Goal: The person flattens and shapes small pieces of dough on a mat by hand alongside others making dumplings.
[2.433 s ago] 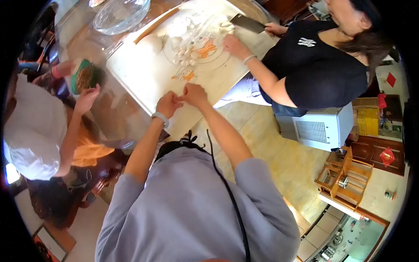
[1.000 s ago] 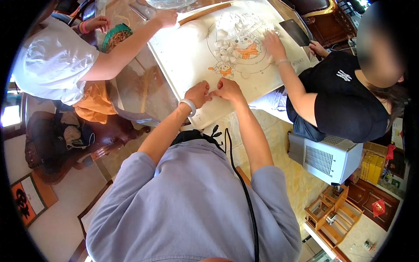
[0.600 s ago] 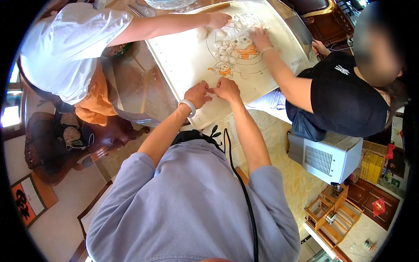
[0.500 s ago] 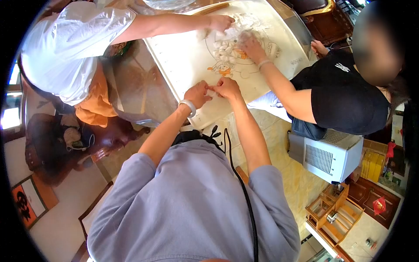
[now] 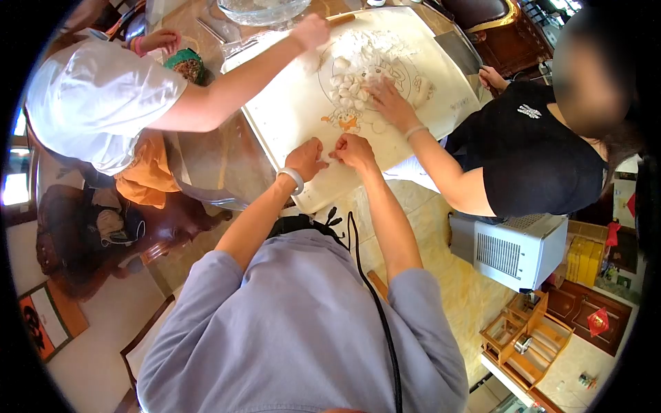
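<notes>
1. Head view, my left hand [image 5: 307, 159]: over the near corner of the mat [image 5: 275, 113], fingers curled, thumb and fingertips nearly together. I can't tell if it grips anything; the gap is tiny.
2. Head view, my right hand [image 5: 352, 151]: just beside the left, bent the same way, fingertips facing it. There seems to be a small pale bit [image 5: 333, 159] between the two sets of fingertips; which hand has it, if either, I can't tell. Fingertips meeting like this suits small, soft stuff: precise, low force.
3. Head view, dough pieces [image 5: 350, 91]: bunched mid-mat, beyond my hands and above the printed figure [image 5: 348, 122]. Probably there so all of us can reach.
4. Head view, flour [image 5: 372, 43]: loose patch past the pieces, likely handy for dusting.
5. Head view, right side: one co-worker's hand [image 5: 392, 102] rests by the pieces; the other holds a cleaver [image 5: 457, 52] at the mat's edge, presumably for safety.
6. Head view, left side: another co-worker's hand [image 5: 311, 32] is at the rolling pin [image 5: 342, 20]; green bowl [image 5: 187, 67] sits off-mat on the desk [image 5: 210, 151], probably to save work area.
</notes>
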The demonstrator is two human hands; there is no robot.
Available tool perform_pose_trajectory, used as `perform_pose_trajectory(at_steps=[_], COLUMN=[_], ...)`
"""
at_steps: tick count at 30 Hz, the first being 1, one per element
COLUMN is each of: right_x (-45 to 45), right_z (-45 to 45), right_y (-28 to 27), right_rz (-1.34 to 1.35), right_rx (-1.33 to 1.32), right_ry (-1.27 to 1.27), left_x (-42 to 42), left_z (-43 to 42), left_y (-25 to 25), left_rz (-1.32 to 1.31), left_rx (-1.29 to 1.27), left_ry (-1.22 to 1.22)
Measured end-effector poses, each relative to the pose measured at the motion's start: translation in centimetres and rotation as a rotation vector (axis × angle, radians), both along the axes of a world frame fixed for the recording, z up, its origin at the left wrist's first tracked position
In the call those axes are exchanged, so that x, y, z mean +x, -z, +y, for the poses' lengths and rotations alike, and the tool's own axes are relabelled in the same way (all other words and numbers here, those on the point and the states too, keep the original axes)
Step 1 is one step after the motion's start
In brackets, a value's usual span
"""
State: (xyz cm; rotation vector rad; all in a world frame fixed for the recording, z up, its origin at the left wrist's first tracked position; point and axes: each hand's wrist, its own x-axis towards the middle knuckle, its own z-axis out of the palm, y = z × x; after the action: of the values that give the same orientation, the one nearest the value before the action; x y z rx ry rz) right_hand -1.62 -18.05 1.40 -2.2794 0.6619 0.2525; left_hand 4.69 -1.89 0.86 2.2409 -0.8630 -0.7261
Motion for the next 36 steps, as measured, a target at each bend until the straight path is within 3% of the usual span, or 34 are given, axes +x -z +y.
perform_pose_trajectory(at_steps=[4,7,10,15,21,31,34,36], right_x=[-1.1,-3.2,-4.3,-3.7,-3.9,-3.6,-3.5,-3.5], right_z=[1.2,1.6,2.8,3.7,3.4,3.6,3.3,3.0], right_y=[0.3,1.7,0.6,2.6,2.0,0.7,0.6,0.7], right_rz=[-0.068,-0.168,-0.221,-0.359,-0.410,-0.369,-0.375,-0.404], right_rx=[0.051,0.437,0.491,0.353,0.229,0.059,-0.172,-0.180], right_ry=[0.109,0.479,0.508,0.410,0.391,0.233,0.110,0.066], left_x=[-0.2,-0.9,-2.0,-1.9,-0.6,-0.7,-0.7,-0.6], left_z=[0.2,-0.3,-0.9,-1.0,-0.3,-0.2,-0.1,0.0], left_y=[-0.3,-1.1,-1.1,-1.2,-0.9,-0.7,-0.3,0.0], left_rz=[0.010,-0.092,-0.195,-0.197,-0.004,-0.123,-0.138,-0.165], left_rx=[-0.029,-0.012,0.010,0.005,-0.013,-0.065,-0.100,-0.134], left_ry=[-0.015,-0.025,-0.034,-0.008,0.009,0.052,0.061,0.067])
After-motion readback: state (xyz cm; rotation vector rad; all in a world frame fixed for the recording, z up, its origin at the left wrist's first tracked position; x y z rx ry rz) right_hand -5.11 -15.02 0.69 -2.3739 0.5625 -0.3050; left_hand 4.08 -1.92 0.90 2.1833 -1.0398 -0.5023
